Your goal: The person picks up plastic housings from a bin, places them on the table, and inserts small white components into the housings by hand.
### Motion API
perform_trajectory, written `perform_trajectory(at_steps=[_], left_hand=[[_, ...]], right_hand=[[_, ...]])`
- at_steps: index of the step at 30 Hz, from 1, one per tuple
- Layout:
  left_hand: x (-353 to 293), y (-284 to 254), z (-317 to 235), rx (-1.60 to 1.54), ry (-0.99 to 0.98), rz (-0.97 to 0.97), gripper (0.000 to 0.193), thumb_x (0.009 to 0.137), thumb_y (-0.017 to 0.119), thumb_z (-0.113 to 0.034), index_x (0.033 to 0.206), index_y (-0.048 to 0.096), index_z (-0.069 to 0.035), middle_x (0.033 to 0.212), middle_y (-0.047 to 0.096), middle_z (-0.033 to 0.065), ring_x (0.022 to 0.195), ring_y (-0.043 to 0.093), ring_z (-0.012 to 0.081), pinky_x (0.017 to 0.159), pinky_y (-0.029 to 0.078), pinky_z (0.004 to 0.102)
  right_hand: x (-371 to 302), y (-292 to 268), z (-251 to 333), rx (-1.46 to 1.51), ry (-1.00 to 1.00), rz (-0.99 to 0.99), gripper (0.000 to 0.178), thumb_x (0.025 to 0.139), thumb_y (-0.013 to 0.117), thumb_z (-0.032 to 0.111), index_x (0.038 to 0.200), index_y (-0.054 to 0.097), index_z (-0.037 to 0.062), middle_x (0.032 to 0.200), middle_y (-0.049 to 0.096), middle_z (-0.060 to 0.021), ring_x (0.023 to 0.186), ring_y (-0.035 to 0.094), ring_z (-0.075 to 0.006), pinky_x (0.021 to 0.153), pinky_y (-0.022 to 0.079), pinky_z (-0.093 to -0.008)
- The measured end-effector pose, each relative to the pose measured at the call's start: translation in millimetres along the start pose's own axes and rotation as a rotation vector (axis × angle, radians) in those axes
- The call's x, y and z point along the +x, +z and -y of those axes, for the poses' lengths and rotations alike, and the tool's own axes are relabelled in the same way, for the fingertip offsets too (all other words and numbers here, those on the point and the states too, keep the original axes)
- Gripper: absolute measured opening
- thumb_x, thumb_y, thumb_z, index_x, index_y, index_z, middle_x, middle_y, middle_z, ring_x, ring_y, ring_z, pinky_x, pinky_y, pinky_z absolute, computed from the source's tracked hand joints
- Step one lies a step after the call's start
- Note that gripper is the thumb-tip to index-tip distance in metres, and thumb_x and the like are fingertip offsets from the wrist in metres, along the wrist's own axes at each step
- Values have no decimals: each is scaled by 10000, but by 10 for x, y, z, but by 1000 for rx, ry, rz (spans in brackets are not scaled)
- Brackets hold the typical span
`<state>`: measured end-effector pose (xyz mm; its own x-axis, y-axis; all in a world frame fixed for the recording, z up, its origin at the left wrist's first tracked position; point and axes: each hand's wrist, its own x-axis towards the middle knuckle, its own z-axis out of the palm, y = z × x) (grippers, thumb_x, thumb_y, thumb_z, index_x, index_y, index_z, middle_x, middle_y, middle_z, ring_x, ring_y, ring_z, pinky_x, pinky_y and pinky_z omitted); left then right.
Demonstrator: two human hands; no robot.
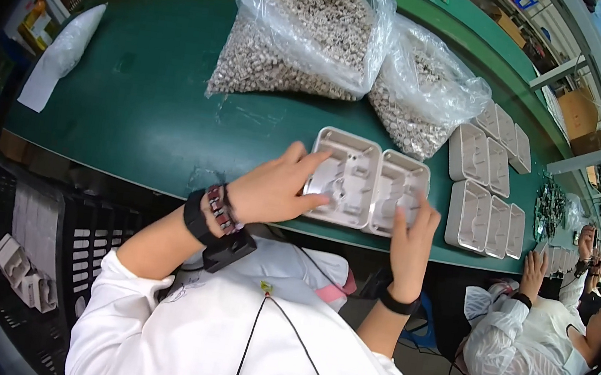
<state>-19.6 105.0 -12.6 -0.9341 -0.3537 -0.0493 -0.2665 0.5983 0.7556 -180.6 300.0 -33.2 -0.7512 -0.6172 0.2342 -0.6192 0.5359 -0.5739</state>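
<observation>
Two light-grey plastic housings, a left one (365,166) and a right one (416,174), stand side by side near the bench's front edge. Their hollow insides, with moulded posts and ribs, face up. My left hand (274,188) grips the left housing at its left wall, thumb and forefinger reaching over the rim; its other fingers are mostly hidden. At the right housing's near right corner is my right hand (412,248), thumb over the inside and fingers along the right side. Its fingertips are blurred, so their hold is unclear.
Beyond the housings sit a large clear bag (297,43) and a smaller bag (420,89) of small grey parts. More housings (467,217) stand in rows at right. A white packet (63,58) lies far left, a black crate (91,251) below. A co-worker (530,347) sits at right.
</observation>
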Motion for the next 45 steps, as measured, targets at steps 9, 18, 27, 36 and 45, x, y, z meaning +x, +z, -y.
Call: perform_trajectory(at_steps=[9, 18, 27, 36, 45], left_hand=[[178, -1243, -464, 672, 130, 90, 420, 813, 575, -415, 1083, 619, -96, 940, 652, 151, 906, 619, 320, 772, 484, 434], [-3894, -3217, 1559, 1147, -924, -735, 393, 848, 549, -402, 1081, 607, -90, 986, 636, 159, 925, 602, 329, 781, 480, 415], [-7304, -1930, 2868, 485, -2072, -778, 1167, 576, 807, -448, 1426, 133, -17, 1400, 324, 234, 1274, 351, 384, 1055, 322, 414], [-7634, -2045, 3631, 535, -1738, -1080, 1255, 560, 829, -397, 1446, 3, -69, 1493, 125, 189, 1365, 197, 319, 1092, 243, 397], [-7238, -2144, 3250, 180, -1800, -934, 1138, 611, 772, -317, 1460, 26, -188, 1490, 109, 182, 1357, 161, 388, 1102, 218, 389]], right_hand=[[303, 333, 804, -167, -530, -282, 442, 851, 592, 172, 1247, 472, 20, 1241, 435, -213, 1136, 420, -353, 956, 331, -442], [-422, 1506, 1808, -30, -1049, 286, 492, 829, 599, 193, 1278, 453, 53, 1270, 405, -202, 1161, 403, -375, 976, 321, -474], [-434, 1581, 1854, -282, -1010, 367, 554, 809, 605, 198, 1302, 418, 27, 1289, 386, -224, 1188, 372, -416, 978, 324, -501], [-423, 1604, 1878, -254, -961, 414, 555, 775, 582, 114, 1292, 414, -1, 1297, 381, -230, 1187, 370, -424, 976, 325, -490], [-438, 1573, 1831, -268, -939, 422, 571, 761, 594, 116, 1292, 415, 6, 1305, 378, -225, 1202, 357, -414, 985, 305, -503]])
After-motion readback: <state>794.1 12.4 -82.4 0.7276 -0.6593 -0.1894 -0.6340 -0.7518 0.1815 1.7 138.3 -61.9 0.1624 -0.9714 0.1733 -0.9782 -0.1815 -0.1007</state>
